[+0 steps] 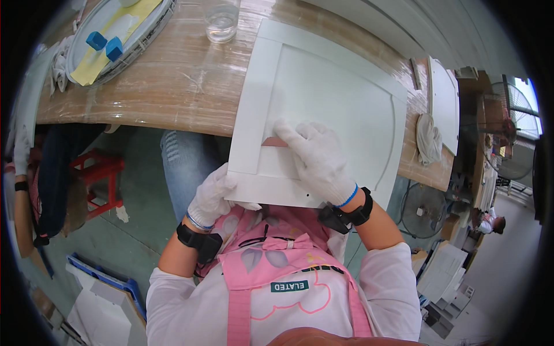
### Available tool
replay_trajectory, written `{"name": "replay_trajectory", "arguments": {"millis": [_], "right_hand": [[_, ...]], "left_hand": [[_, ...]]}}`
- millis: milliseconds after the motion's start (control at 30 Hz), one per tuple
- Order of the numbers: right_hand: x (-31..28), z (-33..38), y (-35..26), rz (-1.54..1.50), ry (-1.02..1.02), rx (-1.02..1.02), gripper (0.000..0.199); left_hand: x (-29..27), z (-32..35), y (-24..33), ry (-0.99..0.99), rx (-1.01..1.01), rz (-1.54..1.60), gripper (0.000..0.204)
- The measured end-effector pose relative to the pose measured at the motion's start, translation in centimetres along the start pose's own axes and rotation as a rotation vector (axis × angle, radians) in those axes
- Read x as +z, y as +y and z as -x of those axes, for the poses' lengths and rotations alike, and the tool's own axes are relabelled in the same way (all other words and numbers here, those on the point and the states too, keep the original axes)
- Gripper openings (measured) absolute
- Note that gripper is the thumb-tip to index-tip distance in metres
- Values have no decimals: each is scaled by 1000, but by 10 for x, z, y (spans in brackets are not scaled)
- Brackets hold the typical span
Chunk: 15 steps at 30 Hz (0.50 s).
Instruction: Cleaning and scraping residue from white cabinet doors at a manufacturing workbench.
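Observation:
A white panel with a recessed middle, like a cabinet door [340, 98], lies across the table's near edge and juts toward my body. My left hand [210, 195], in a white knit glove, grips its near left corner, with the thumb on the edge and fingers partly underneath. Over the near part of the panel, my gloved right hand [323, 158] is closed on a thin reddish-brown piece that looks like sandpaper [274, 142]. Its fingertips press this against the frame's inner edge. Most of the piece is hidden under the glove.
On the film-wrapped table [173, 81] stand a glass of clear liquid [221, 26] and a round tray [74, 53] with a yellow strip and blue blocks [114, 49]. A white cloth [428, 138] lies at right by another white panel [444, 98]. A red stool [101, 179] and a co-worker's arm [22, 202] are at left.

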State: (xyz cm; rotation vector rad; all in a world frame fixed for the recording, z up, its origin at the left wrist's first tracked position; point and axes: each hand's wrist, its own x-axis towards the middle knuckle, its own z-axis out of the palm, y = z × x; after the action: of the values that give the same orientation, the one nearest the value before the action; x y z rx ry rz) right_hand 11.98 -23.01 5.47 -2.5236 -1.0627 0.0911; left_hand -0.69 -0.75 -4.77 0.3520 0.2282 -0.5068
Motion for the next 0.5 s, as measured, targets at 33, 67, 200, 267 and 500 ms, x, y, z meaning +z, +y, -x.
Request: {"name": "replay_trajectory", "arguments": {"millis": [33,67,200,267,500], "right_hand": [[1,0,1,2,3,-12,52],[2,0,1,4,6,-24,52],[-1,0,-8,38,-6,29,52],[2,1,-7,18,-41,-44,54],[2,-16,-27,-68,-42,-79,58]], "left_hand": [[-1,0,0,-2,-1,3,63],[-2,1,0,-1,-2,2,63],[1,2,-2,-2,17,44,60],[1,3,-1,7,28,45,59],[-2,3,1,-6,-9,42,57]]}}
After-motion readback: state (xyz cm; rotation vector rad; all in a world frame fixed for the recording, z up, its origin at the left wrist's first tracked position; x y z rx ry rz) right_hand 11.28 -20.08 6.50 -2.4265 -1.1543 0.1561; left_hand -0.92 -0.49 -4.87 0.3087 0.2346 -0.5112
